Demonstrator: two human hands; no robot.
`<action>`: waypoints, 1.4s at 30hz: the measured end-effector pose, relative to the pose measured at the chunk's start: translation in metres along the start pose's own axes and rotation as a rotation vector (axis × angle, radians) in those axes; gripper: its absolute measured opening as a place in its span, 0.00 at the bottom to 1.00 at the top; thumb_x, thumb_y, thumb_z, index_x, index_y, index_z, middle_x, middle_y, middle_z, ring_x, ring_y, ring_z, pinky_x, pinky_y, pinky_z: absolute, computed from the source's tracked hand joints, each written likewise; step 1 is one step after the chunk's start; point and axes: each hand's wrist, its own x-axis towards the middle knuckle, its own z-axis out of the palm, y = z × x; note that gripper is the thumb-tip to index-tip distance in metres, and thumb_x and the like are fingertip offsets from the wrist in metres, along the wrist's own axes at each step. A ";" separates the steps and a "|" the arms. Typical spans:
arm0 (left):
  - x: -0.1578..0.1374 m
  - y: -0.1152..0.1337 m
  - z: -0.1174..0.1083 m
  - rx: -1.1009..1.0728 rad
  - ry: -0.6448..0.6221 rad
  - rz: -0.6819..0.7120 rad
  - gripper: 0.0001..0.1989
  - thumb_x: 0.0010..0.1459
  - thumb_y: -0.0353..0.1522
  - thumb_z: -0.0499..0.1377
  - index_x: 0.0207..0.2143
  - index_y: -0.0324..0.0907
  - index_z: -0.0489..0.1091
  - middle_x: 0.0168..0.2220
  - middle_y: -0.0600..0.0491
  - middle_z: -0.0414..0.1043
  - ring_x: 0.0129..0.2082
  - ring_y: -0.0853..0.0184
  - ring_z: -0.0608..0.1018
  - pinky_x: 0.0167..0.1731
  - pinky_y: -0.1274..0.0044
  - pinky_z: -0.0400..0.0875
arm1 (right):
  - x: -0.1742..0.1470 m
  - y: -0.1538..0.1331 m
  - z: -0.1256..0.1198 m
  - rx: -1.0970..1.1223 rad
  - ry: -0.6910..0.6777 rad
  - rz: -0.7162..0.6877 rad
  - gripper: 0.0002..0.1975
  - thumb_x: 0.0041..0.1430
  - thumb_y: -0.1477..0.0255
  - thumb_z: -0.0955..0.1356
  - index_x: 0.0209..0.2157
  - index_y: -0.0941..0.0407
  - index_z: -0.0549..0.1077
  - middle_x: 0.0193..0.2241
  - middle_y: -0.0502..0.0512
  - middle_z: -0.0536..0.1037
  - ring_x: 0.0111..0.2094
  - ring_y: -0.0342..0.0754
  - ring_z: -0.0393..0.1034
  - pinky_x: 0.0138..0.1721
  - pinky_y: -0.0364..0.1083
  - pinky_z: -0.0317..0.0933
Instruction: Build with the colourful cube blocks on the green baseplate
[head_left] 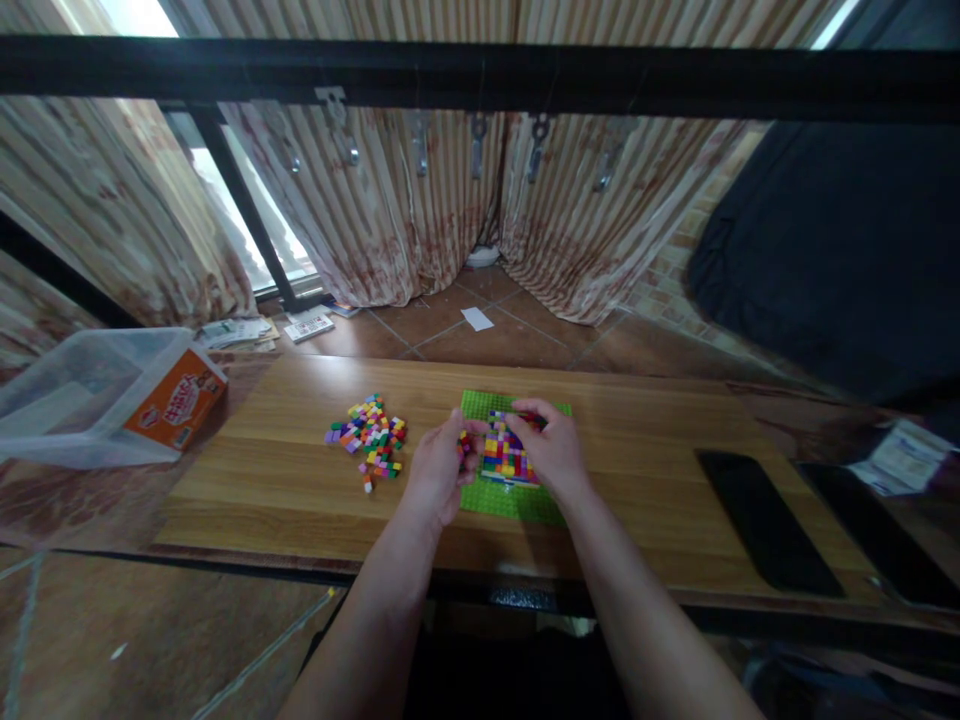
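Note:
A green studded baseplate lies on the wooden table, and a multicoloured block of toy bricks is built up on it. My left hand is half curled at the plate's left edge, with several small toy bricks held in its fingers. Over the right side of the built block, my right hand has its thumb and fingers bent together at the top bricks. What its fingertips pinch, if anything, is hidden. To the left lies a loose pile of small coloured bricks.
A clear plastic bin with an orange label stands at the table's left end. Two dark flat panels lie at the right. A black metal bar with hanging clips crosses above the table, before striped curtains.

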 end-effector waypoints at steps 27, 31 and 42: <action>-0.001 -0.005 0.007 0.068 0.059 -0.026 0.23 0.55 0.50 0.56 0.22 0.39 0.65 0.13 0.59 0.56 0.11 0.77 0.60 0.12 0.83 0.44 | -0.027 -0.043 -0.001 -0.167 -0.253 -0.383 0.10 0.57 0.75 0.67 0.34 0.48 0.79 0.45 0.54 0.76 0.50 0.53 0.66 0.53 0.58 0.59; -0.001 -0.005 0.006 0.040 0.019 0.017 0.22 0.53 0.48 0.59 0.21 0.39 0.64 0.13 0.59 0.56 0.11 0.77 0.59 0.13 0.82 0.44 | -0.027 -0.045 -0.003 -0.124 -0.224 -0.391 0.07 0.58 0.73 0.66 0.34 0.50 0.77 0.43 0.55 0.77 0.49 0.53 0.68 0.52 0.58 0.60; 0.003 -0.005 0.003 0.158 -0.011 0.081 0.07 0.50 0.33 0.60 0.24 0.38 0.68 0.18 0.58 0.66 0.12 0.80 0.56 0.14 0.82 0.44 | -0.017 -0.026 -0.009 0.006 -0.032 -0.207 0.09 0.56 0.67 0.67 0.35 0.53 0.78 0.34 0.54 0.80 0.37 0.50 0.74 0.41 0.50 0.66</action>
